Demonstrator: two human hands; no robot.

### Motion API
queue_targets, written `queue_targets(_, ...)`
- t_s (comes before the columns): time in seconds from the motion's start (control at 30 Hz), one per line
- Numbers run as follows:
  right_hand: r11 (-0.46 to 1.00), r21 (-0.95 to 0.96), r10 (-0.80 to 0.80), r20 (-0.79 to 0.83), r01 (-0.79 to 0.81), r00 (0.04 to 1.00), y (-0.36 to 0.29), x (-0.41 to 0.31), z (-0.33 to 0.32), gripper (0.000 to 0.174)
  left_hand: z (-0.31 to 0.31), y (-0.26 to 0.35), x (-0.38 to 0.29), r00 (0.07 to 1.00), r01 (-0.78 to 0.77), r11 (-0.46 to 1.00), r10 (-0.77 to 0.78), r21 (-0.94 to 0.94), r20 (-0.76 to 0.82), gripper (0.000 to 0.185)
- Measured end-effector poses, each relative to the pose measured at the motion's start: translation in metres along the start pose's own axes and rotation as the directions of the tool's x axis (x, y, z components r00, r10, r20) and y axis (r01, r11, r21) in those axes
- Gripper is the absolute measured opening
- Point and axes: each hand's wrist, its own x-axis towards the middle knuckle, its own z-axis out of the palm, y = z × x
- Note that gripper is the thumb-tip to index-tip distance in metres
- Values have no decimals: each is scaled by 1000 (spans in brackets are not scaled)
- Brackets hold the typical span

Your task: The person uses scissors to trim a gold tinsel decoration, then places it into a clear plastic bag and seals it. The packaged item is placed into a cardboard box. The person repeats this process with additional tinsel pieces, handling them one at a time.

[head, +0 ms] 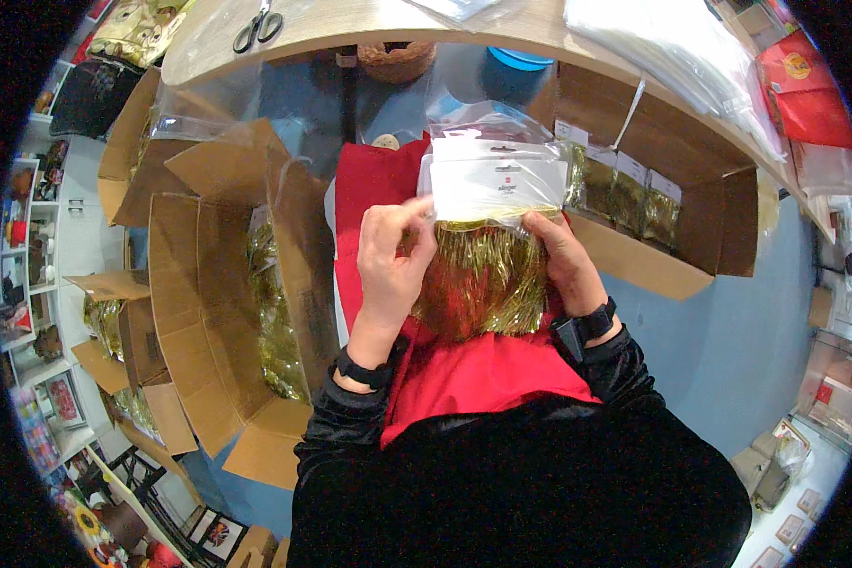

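Over my lap, which is covered in red cloth (476, 369), I see a clear plastic bag (497, 113) around gold tinsel (490, 284) with white header cards (498, 177). My right hand (564, 252) grips the bundle at its right edge, thumb just below the card. At the bundle's left edge is my left hand (397, 248), with thumb and forefinger curled together by the card's lower corner; whether they pinch the plastic is not plain. Another card stands behind the front one, inside the plastic.
An open cardboard box (216, 305) with packed gold tinsel (277, 334) stands on the left. Another box (717, 220) on the right holds several carded tinsel packs (628, 188). Scissors (258, 30) and a stack of clear bags (667, 57) lie on the wooden table (369, 21) ahead.
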Motion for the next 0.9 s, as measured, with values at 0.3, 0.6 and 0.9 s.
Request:
queue_targets(0.3,993,-115,-3,2,3,1000,2,13,-7,54,0,6,3,991,-42,998,48,56,-122,29)
queue_targets(0.6,993,-119,-9,24,12,1000,2,13,-9,55,4,-20,5,992,-124,981,127,150,-14,24)
queue_targets(0.9,1000,-18,-9,44,9,999,8,14,-9,48,-6,-10,-14,885,-465,863,443,197,144,27)
